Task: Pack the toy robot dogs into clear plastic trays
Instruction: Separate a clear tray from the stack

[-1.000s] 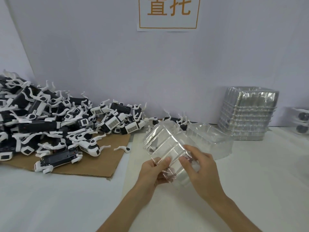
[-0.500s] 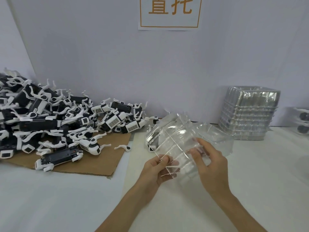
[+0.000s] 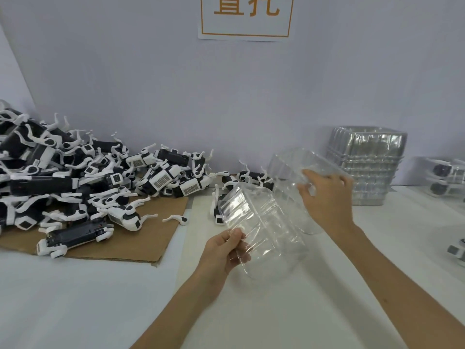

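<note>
My left hand [image 3: 226,250] pinches the near edge of a clear plastic tray [image 3: 261,222], which is tilted above the table. My right hand [image 3: 327,197] grips a second clear tray [image 3: 289,165], lifted higher and further back, apart from the first. A large heap of black-and-white toy robot dogs [image 3: 75,182] lies at the left on brown cardboard [image 3: 141,245]. A couple of dogs [image 3: 251,176] lie behind the trays near the wall.
A stack of empty clear trays [image 3: 364,170] stands at the back right against the wall. Trays with dogs in them [image 3: 445,177] sit at the far right edge. A loose white leg piece [image 3: 176,219] lies on the cardboard. White table surface [image 3: 276,311] spreads in front.
The two nested trays have come apart: my right hand has lifted one up and to the right, while my left hand keeps the other low.
</note>
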Demonstrator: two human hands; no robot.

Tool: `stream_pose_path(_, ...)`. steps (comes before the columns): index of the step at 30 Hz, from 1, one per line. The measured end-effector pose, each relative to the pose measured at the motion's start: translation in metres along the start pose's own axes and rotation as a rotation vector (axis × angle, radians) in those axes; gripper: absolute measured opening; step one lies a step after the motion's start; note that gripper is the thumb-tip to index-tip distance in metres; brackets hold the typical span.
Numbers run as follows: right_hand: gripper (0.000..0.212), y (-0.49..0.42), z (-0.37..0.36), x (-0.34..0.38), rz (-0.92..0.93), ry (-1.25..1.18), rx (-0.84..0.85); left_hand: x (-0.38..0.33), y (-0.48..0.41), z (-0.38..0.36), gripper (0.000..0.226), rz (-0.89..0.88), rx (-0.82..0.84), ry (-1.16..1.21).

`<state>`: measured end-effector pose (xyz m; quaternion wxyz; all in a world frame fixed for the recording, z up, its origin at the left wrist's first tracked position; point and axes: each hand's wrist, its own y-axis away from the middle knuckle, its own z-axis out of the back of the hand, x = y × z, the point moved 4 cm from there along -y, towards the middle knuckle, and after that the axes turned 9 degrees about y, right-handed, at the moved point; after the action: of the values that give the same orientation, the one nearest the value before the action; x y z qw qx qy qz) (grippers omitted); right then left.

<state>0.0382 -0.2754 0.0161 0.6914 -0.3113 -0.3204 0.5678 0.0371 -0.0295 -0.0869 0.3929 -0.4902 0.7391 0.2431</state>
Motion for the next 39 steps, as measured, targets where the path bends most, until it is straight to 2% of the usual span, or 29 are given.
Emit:
stream_pose_path(4, 0.021, -0.001, -0.042, -0.011, 0.034, 0.237, 0.336, -0.001, -0.001, 0.002, 0.035, -0.008, -0.028, 0.008)
stream_pose_path(6, 0.024, 0.003, -0.056, -0.02, 0.014, 0.209, 0.457, -0.001, -0.002, 0.003, 0.039, -0.004, -0.028, 0.006)
stream_pose_path(9, 0.035, 0.006, -0.066, -0.031, -0.022, 0.133, 0.535, 0.0, -0.003, 0.004, 0.041, 0.003, -0.016, -0.012)
stream_pose_path(15, 0.033, 0.004, -0.075, -0.038, -0.014, 0.143, 0.64, 0.001, -0.002, 0.004, 0.031, 0.03, -0.007, -0.029)
stream_pose_path(20, 0.049, -0.001, -0.073, -0.034, -0.077, 0.176, 0.881, 0.002, 0.0, 0.004, 0.022, 0.067, -0.049, 0.036)
stream_pose_path(21, 0.051, -0.002, -0.068, -0.029, -0.086, 0.155, 0.892, 0.002, 0.001, 0.006, 0.021, 0.079, -0.048, 0.057)
stream_pose_path(22, 0.052, -0.005, -0.062, -0.022, -0.088, 0.104, 0.832, 0.002, 0.0, 0.007, 0.02, 0.096, -0.04, 0.08)
stream_pose_path(23, 0.05, -0.007, -0.05, -0.012, -0.092, 0.019, 0.701, 0.002, 0.001, 0.007, 0.021, 0.121, -0.029, 0.108)
stream_pose_path(25, 0.029, -0.003, -0.019, 0.01, -0.115, -0.247, 0.379, 0.0, -0.001, 0.006, 0.023, 0.15, 0.003, 0.141)
stream_pose_path(26, 0.019, 0.004, -0.006, 0.022, -0.148, -0.411, 0.328, -0.001, -0.002, 0.005, 0.023, 0.14, 0.019, 0.115)
stream_pose_path(28, 0.034, 0.023, 0.013, 0.049, -0.155, -0.59, 0.466, -0.001, -0.002, 0.003, 0.021, 0.09, 0.031, 0.032)
stream_pose_path(29, 0.041, 0.036, 0.017, 0.061, -0.112, -0.572, 0.577, 0.0, 0.0, 0.003, 0.021, 0.074, 0.023, 0.002)
stream_pose_path(31, 0.037, 0.054, 0.019, 0.074, -0.019, -0.427, 0.686, 0.002, 0.002, 0.003, 0.028, 0.055, 0.022, -0.043)
stream_pose_path(33, 0.032, 0.06, 0.022, 0.079, -0.025, -0.384, 0.652, 0.001, 0.004, 0.002, 0.03, 0.044, 0.022, -0.075)
stream_pose_path(36, 0.032, 0.058, 0.024, 0.078, -0.067, -0.473, 0.63, -0.001, 0.004, 0.0, 0.019, 0.032, 0.036, -0.101)
stream_pose_path(39, 0.029, 0.056, 0.024, 0.073, -0.131, -0.559, 0.616, -0.001, 0.003, -0.003, 0.019, 0.023, 0.052, -0.118)
